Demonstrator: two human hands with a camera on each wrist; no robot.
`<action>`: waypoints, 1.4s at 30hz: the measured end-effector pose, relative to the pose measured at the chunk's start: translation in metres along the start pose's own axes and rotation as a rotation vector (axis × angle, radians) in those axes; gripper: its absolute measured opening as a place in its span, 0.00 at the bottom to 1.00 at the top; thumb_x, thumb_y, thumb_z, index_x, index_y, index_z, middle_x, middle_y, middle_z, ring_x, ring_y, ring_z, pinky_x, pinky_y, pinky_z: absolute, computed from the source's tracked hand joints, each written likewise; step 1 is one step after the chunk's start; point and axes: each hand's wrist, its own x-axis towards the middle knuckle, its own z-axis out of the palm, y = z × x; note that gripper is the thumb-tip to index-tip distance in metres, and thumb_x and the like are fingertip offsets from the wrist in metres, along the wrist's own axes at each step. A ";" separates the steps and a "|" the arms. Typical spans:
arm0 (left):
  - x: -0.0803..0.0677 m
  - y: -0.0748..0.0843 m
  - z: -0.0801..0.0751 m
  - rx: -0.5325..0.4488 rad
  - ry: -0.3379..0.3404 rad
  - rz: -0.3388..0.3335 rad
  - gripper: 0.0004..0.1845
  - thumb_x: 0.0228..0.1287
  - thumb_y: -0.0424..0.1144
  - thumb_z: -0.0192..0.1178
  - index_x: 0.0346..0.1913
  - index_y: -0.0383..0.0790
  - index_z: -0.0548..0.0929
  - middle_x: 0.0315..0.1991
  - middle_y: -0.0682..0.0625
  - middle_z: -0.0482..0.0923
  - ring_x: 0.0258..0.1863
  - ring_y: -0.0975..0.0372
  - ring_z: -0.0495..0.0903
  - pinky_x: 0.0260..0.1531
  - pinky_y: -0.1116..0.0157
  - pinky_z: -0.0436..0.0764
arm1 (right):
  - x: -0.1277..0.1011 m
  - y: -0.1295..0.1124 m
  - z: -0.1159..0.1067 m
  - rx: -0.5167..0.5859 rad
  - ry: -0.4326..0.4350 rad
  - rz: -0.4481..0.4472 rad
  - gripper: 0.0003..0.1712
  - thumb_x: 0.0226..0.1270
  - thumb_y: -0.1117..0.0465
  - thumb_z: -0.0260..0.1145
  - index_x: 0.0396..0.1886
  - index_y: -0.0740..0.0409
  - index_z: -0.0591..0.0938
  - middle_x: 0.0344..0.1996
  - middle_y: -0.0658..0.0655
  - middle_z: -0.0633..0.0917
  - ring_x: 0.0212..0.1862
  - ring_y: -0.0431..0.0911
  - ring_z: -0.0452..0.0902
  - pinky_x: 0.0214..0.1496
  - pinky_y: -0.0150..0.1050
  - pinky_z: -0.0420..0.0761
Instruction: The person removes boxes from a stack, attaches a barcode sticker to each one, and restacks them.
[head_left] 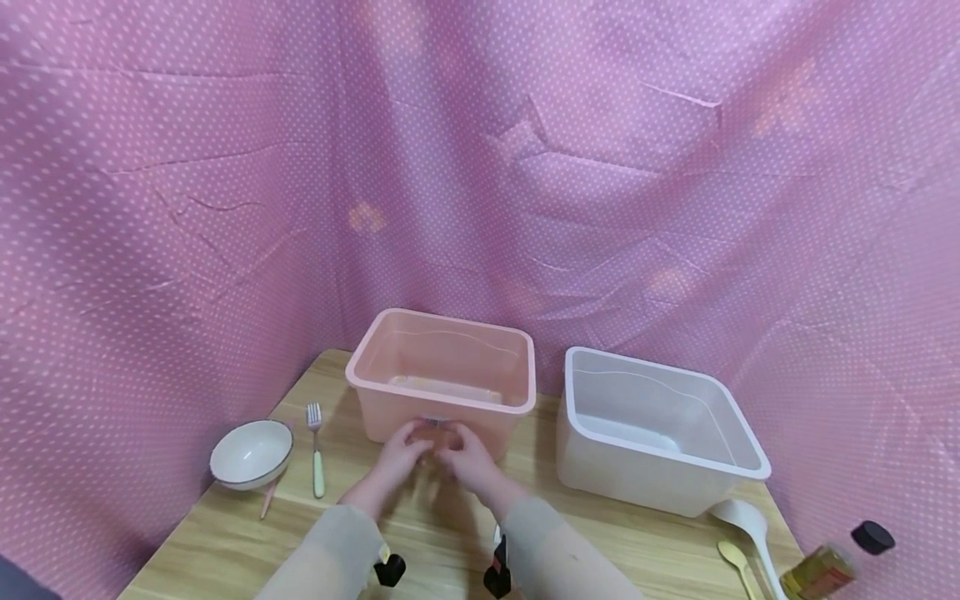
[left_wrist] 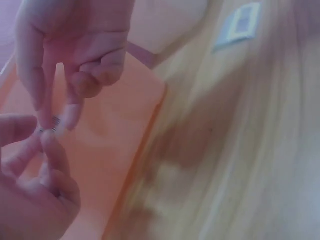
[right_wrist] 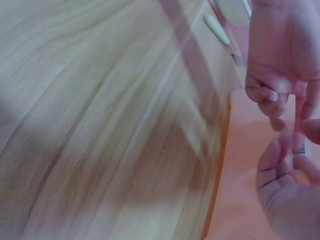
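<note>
A pink plastic bin [head_left: 442, 402] stands on the table, and both hands are at its front wall. A small barcode label [right_wrist: 299, 154] shows between the fingertips there. My left hand [head_left: 397, 462] has its thumb and index finger curled together at the label's edge. Facing it, my right hand [head_left: 470, 462] pinches at the same label, its fingertips meeting the left ones. In the left wrist view the fingers cover most of the label [left_wrist: 56, 123]. The other fingers of both hands are bent inward.
To the right is a whitish bin [head_left: 637, 479], with a white ladle [head_left: 742, 515], a yellow spoon [head_left: 731, 552] and a black-capped bottle [head_left: 821, 571] before it. At left are a white bowl [head_left: 251, 452], a green-handled fork [head_left: 318, 471] and a thin pink stick [head_left: 267, 500]. A small flat packet [left_wrist: 239, 26] lies on the table.
</note>
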 end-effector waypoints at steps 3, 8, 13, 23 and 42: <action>-0.001 0.002 0.004 -0.054 -0.008 0.009 0.22 0.65 0.30 0.57 0.62 0.27 0.72 0.42 0.41 0.79 0.27 0.55 0.75 0.31 0.60 0.76 | -0.002 0.002 -0.005 0.040 0.007 -0.019 0.27 0.65 0.72 0.61 0.65 0.65 0.72 0.38 0.60 0.77 0.23 0.42 0.69 0.25 0.33 0.74; -0.009 -0.003 0.012 -0.001 -0.106 -0.084 0.23 0.69 0.33 0.56 0.62 0.25 0.71 0.33 0.44 0.76 0.26 0.57 0.73 0.27 0.60 0.76 | -0.014 0.009 -0.016 -0.042 -0.023 0.103 0.28 0.65 0.69 0.63 0.65 0.65 0.70 0.37 0.58 0.78 0.22 0.42 0.69 0.25 0.34 0.74; -0.022 -0.010 0.028 0.103 -0.267 -0.117 0.17 0.70 0.33 0.54 0.54 0.21 0.75 0.29 0.41 0.78 0.20 0.59 0.74 0.21 0.62 0.77 | -0.030 0.026 -0.045 -0.081 -0.019 0.153 0.24 0.65 0.66 0.64 0.59 0.69 0.73 0.32 0.60 0.81 0.20 0.43 0.70 0.26 0.38 0.77; -0.044 -0.024 0.073 0.169 -0.319 -0.153 0.09 0.59 0.28 0.56 0.38 0.23 0.81 0.24 0.43 0.81 0.19 0.63 0.76 0.20 0.69 0.74 | -0.087 0.065 -0.127 -0.128 0.208 0.181 0.17 0.59 0.70 0.58 0.45 0.79 0.75 0.29 0.64 0.82 0.29 0.52 0.80 0.33 0.44 0.83; -0.071 -0.033 0.127 0.206 -0.165 -0.107 0.06 0.48 0.25 0.65 0.33 0.27 0.84 0.26 0.48 0.79 0.26 0.59 0.77 0.29 0.63 0.78 | -0.122 0.092 -0.091 0.042 0.283 0.201 0.06 0.55 0.71 0.65 0.32 0.70 0.81 0.24 0.57 0.82 0.24 0.45 0.76 0.26 0.36 0.78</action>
